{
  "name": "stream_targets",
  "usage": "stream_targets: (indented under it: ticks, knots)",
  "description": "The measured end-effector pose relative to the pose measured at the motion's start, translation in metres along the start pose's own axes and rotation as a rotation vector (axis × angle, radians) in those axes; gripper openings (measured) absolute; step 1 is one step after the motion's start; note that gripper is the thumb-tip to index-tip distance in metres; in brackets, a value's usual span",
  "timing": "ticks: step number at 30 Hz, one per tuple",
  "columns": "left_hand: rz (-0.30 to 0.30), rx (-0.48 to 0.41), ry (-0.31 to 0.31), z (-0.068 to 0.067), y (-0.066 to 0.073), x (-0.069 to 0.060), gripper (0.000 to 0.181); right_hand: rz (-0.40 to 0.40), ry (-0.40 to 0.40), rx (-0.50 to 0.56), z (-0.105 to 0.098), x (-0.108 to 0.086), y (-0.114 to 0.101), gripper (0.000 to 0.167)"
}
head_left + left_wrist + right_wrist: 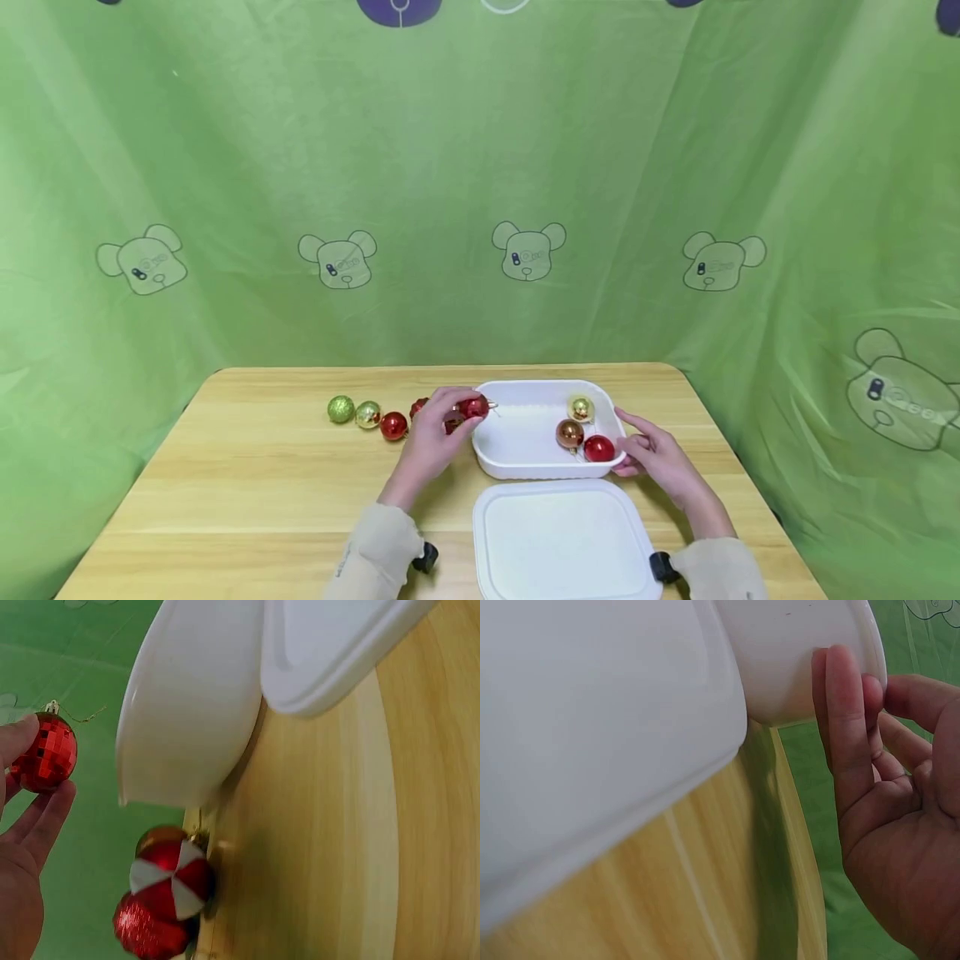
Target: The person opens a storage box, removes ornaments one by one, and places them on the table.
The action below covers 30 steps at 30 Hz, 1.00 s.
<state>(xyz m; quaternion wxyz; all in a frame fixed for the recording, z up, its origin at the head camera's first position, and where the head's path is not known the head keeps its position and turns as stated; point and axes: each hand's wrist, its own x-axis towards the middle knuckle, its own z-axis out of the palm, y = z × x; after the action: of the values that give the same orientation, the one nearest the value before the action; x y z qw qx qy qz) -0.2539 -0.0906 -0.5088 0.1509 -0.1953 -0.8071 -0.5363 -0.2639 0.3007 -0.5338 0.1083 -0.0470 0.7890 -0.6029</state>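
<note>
My left hand pinches a shiny red Christmas ball between thumb and fingers, at the left rim of a white plastic box. Mirror-like facets and a gold cap with a loop of string show on this ball in the left wrist view. On the box's other side, my right hand holds the right wall at the rim, several fingers lying against its outside. Inside the box, toward the right, lie a gold ball, a copper ball and a red ball.
Left of the box several more balls form a row, including a green glitter ball, a gold one and a red one. A red-and-white ball lies near the box. The white lid lies in front.
</note>
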Motion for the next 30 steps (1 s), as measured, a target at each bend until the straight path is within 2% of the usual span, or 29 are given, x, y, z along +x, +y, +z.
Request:
stream_targets:
  ticks: [4, 8, 12, 16, 20, 25, 30]
  knots:
    - [-0.006, -0.030, 0.037, -0.012, -0.003, -0.003, 0.037, 0.000, -0.002, 0.003, 0.001, 0.001, 0.001, 0.066]
    - [-0.040, -0.031, 0.062, -0.024, -0.006, -0.007, 0.038, 0.004, 0.001, -0.005, 0.001, 0.001, 0.003, 0.065]
    - [-0.050, 0.016, 0.084, -0.034, -0.010, -0.010, 0.041, -0.003, -0.004, -0.004, 0.001, 0.000, 0.003, 0.065]
    - [-0.037, 0.022, 0.091, -0.040, -0.017, -0.014, 0.041, 0.002, -0.004, -0.005, -0.001, 0.001, 0.004, 0.066]
    - [-0.063, 0.005, 0.093, -0.044, -0.024, -0.020, 0.041, 0.003, 0.000, -0.001, -0.002, 0.001, 0.006, 0.066]
    - [-0.112, 0.058, 0.108, -0.051, -0.031, -0.028, 0.042, 0.004, 0.003, 0.001, -0.001, 0.001, 0.006, 0.065]
    - [-0.136, 0.107, 0.120, -0.058, -0.035, -0.034, 0.043, 0.006, 0.015, 0.001, 0.000, 0.001, 0.006, 0.064]
